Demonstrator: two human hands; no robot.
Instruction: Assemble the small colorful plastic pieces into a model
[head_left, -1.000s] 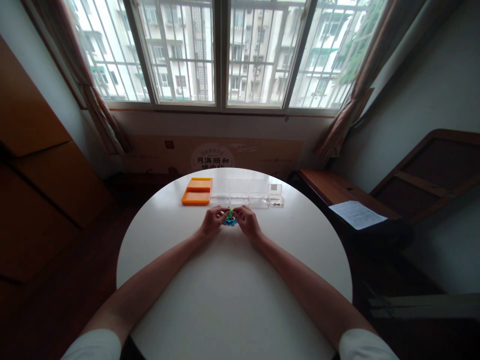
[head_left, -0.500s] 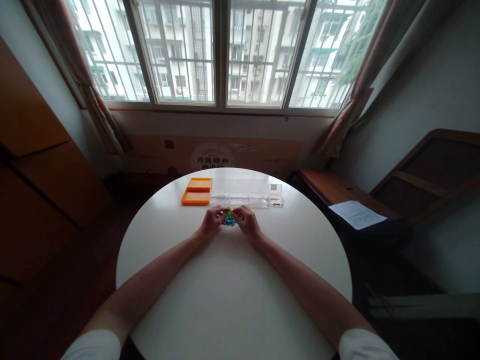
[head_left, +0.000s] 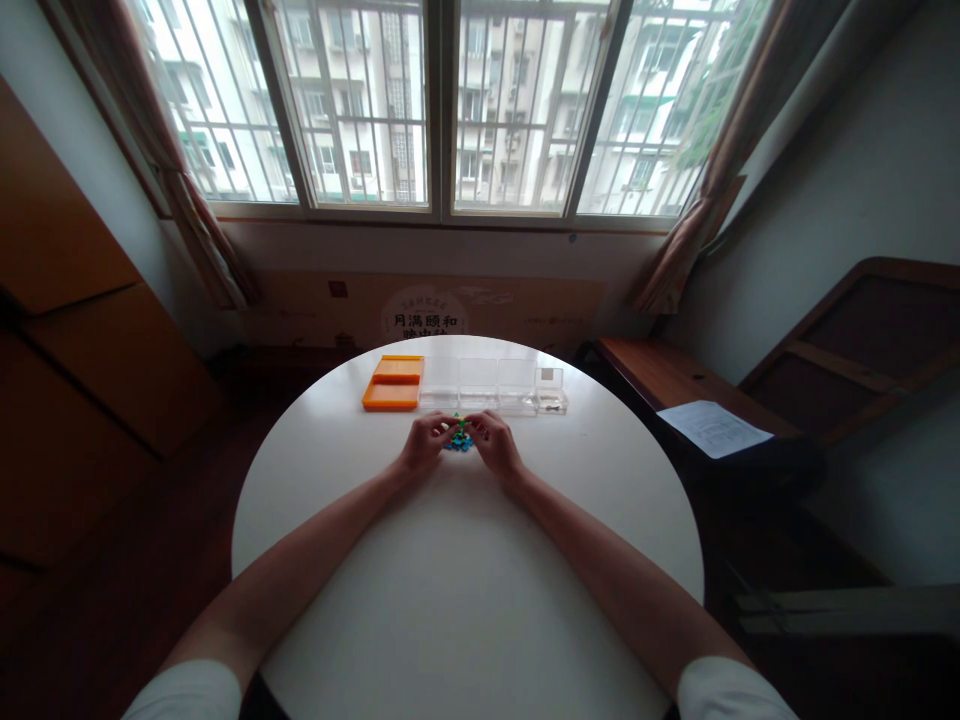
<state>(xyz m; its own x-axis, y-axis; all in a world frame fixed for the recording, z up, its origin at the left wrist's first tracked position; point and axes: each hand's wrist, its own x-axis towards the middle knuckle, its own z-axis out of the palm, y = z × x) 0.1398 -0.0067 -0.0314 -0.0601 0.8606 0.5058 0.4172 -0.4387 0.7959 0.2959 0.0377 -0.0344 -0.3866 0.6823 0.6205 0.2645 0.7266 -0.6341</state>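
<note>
Both hands meet near the far side of a round white table (head_left: 465, 560). Between them stands a small green, yellow and blue assembly of pieces (head_left: 459, 440), wider and blue at its base. My left hand (head_left: 426, 440) has its fingers pinched at the top of it from the left. From the right, my right hand (head_left: 493, 440) pinches at the same top part. The fingertips cover part of the piece, and its exact kind is too small to make out.
Just beyond the hands lie an orange open case (head_left: 392, 393) and clear plastic boxes with raised lids (head_left: 478, 385). A wooden bench (head_left: 637, 365) with a paper sheet (head_left: 712, 428) stands to the right. A printed cardboard panel (head_left: 300, 300) leans below the window.
The fingers have shifted very slightly at the top of the small assembly, where less yellow shows now. Arms, boxes and case are where they were.
</note>
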